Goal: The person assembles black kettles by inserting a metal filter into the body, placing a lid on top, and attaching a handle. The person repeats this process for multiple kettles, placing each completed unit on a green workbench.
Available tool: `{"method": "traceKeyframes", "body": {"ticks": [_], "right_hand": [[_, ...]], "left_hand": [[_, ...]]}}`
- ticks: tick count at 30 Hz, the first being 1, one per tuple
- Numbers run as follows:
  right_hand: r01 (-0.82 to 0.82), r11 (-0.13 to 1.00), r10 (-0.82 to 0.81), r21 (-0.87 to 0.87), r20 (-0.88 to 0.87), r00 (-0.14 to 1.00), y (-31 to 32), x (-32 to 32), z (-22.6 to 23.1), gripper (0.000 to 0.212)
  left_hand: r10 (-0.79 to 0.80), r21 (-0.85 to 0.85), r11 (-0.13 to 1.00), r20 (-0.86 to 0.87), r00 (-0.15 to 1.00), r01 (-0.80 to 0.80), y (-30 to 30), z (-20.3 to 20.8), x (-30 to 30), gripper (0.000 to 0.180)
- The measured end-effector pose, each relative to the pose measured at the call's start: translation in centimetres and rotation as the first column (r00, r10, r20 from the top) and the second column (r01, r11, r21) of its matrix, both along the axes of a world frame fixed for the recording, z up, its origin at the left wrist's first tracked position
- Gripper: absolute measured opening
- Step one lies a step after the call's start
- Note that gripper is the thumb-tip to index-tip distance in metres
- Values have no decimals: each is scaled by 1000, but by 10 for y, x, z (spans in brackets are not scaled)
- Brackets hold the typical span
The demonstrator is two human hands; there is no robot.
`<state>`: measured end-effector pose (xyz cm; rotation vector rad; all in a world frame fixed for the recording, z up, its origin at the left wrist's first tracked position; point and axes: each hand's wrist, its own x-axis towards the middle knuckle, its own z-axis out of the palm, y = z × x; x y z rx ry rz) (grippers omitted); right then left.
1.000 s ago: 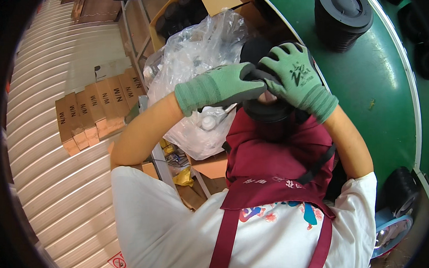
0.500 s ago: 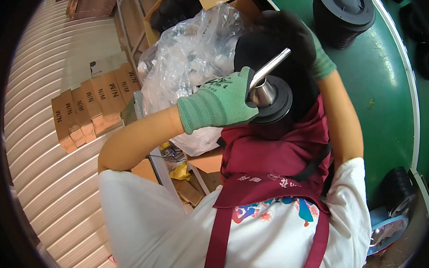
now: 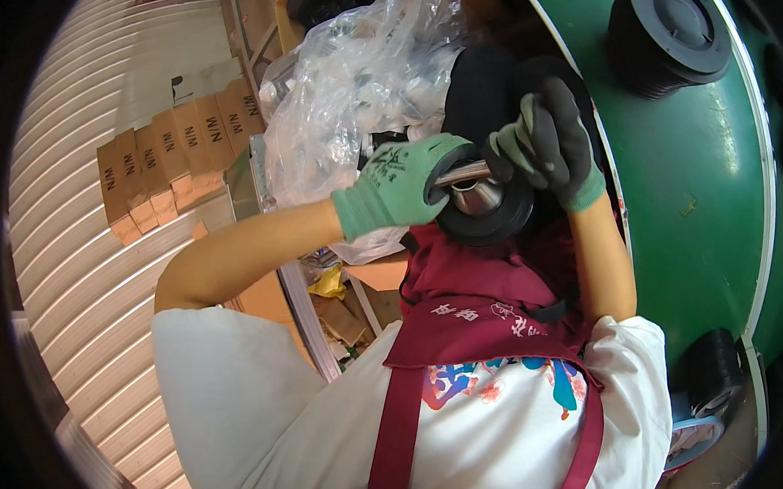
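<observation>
Green table [image 3: 696, 214] fills frame right, one stack of black discs [image 3: 662, 36] upper right. Centre: one metal tube [image 3: 461, 176], one metal cone [image 3: 477, 200], one black round base [image 3: 487, 232]. Left hand [image 3: 406, 178] grips tube; right hand [image 3: 555, 146] half-curled, masking tube's end, grip I can't tell. One clear plastic bag [image 3: 329, 107] upper centre; cartons [image 3: 182, 153] upper left.

Gloves [image 3: 392, 188] are green and grey, apron [image 3: 463, 285] maroon, shirt [image 3: 240, 373] white.

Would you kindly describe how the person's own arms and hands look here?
The left hand and right hand wear green knit gloves with dark grey coating on the fingers and green cuffs at the wrist. The back of the left glove carries dark printing. The forearms are bare below loose white short sleeves.
</observation>
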<state>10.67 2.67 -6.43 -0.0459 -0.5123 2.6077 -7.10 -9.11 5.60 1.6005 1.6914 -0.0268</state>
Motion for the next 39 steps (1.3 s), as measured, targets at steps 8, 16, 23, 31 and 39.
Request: {"method": "traceKeyframes", "body": {"ticks": [8,16,23,31,39], "right_hand": [[127,434,-377,892,51,925,-53,43,71,52],[269,947,-303,177,207,930,36,36,15,43],[-188,771,144,608,122,982,27,-54,14,39],[-142,796,236,589,-86,968,19,-64,-7,44],[160,19,-73,987,-158,985,32,-76,8,30]], "left_hand": [[-670,554,540,-174,722,634,62,-80,-47,55],[-439,673,489,-360,824,555,60,-51,-11,50],[-72,644,373,-698,712,668,16,-39,14,34],[-191,419,556,-775,602,717,8,18,36,38],[-174,697,714,80,982,69,16,15,113,54]]}}
